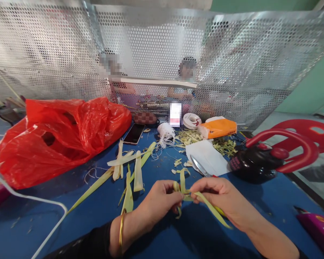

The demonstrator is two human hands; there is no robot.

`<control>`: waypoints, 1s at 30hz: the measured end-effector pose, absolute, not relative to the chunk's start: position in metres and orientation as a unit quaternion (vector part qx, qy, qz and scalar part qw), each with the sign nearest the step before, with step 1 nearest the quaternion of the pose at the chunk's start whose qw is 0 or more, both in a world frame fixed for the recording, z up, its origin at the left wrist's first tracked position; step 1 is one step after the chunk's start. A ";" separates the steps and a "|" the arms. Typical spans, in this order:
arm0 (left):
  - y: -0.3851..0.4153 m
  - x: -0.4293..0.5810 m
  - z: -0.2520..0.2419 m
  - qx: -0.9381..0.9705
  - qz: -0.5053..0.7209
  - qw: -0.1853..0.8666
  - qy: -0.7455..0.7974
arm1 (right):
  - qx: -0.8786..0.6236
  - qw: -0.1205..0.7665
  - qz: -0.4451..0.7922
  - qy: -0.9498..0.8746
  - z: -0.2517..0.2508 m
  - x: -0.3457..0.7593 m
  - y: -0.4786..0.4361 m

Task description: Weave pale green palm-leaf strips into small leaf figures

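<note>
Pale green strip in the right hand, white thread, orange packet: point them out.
Pale green strip (213, 210), head view: its free length.
White thread (166, 131), head view: its bundled part.
Orange packet (219, 128), head view: its orange side.

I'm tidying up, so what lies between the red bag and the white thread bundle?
The head view shows a phone, a small pale scrap and, farther back, a brown checkered case.

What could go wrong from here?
1. The narrow pale-green leaf strips pinched and bent between the left hand and right hand might split or slip loose.
2. The pointed silver metal tool, apparently scissors, lies just beyond the right hand; an outward reach could knock it or nick a finger.
3. Loose strands trail from the white thread bundle near the flat pale-green leaf pieces; they could snag.
</note>
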State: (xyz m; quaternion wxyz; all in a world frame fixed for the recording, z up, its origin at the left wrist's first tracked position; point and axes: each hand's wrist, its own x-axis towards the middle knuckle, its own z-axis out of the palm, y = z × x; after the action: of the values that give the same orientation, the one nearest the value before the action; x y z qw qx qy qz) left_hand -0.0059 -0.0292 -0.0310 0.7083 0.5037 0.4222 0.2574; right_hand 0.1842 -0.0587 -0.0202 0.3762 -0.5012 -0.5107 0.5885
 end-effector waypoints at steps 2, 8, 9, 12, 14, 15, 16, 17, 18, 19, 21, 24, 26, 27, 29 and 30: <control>-0.029 -0.006 -0.031 0.488 0.269 0.717 0.418 | -0.514 0.410 0.545 -0.520 -0.024 0.182 -0.057; -0.028 -0.007 -0.033 0.492 0.250 0.715 0.430 | -0.465 0.539 0.432 -0.554 -0.030 0.180 -0.055; -0.028 -0.007 -0.033 0.498 0.247 0.711 0.431 | -0.463 0.551 0.437 -0.539 -0.031 0.179 -0.056; -0.029 -0.007 -0.035 0.515 0.244 0.698 0.433 | -0.468 0.551 0.466 -0.510 -0.031 0.177 -0.060; -0.029 -0.008 -0.036 0.522 0.246 0.691 0.435 | -0.489 0.518 0.456 -0.533 -0.028 0.175 -0.062; -0.029 -0.008 -0.036 0.524 0.247 0.688 0.436 | -0.508 0.491 0.432 -0.561 -0.026 0.174 -0.063; -0.029 -0.008 -0.036 0.526 0.248 0.686 0.438 | -0.526 0.460 0.396 -0.596 -0.025 0.173 -0.064; -0.029 -0.008 -0.036 0.527 0.250 0.682 0.440 | -0.537 0.430 0.354 -0.634 -0.023 0.173 -0.064; -0.029 -0.008 -0.036 0.528 0.252 0.678 0.444 | -0.541 0.404 0.314 -0.668 -0.022 0.173 -0.065; -0.029 -0.008 -0.036 0.529 0.254 0.674 0.448 | -0.538 0.384 0.281 -0.696 -0.021 0.174 -0.065; -0.028 -0.008 -0.036 0.531 0.258 0.665 0.459 | -0.529 0.360 0.242 -0.729 -0.020 0.174 -0.066; -0.028 -0.007 -0.037 0.532 0.258 0.657 0.468 | -0.524 0.337 0.210 -0.754 -0.020 0.173 -0.068; -0.028 -0.007 -0.038 0.535 0.258 0.654 0.468 | -0.518 0.325 0.186 -0.769 -0.021 0.171 -0.068; -0.029 -0.007 -0.038 0.541 0.258 0.652 0.466 | -0.514 0.321 0.173 -0.776 -0.021 0.170 -0.068; -0.030 -0.007 -0.040 0.559 0.257 0.638 0.463 | -0.506 0.318 0.150 -0.788 -0.023 0.168 -0.067; -0.031 -0.007 -0.041 0.573 0.254 0.627 0.463 | -0.502 0.319 0.139 -0.792 -0.024 0.167 -0.067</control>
State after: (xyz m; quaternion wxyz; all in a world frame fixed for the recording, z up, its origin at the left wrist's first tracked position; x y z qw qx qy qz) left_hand -0.0074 -0.0305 -0.0407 0.6272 0.5727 0.4628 0.2537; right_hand 0.1675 -0.0670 -0.0237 0.3190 -0.5019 -0.7918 0.1393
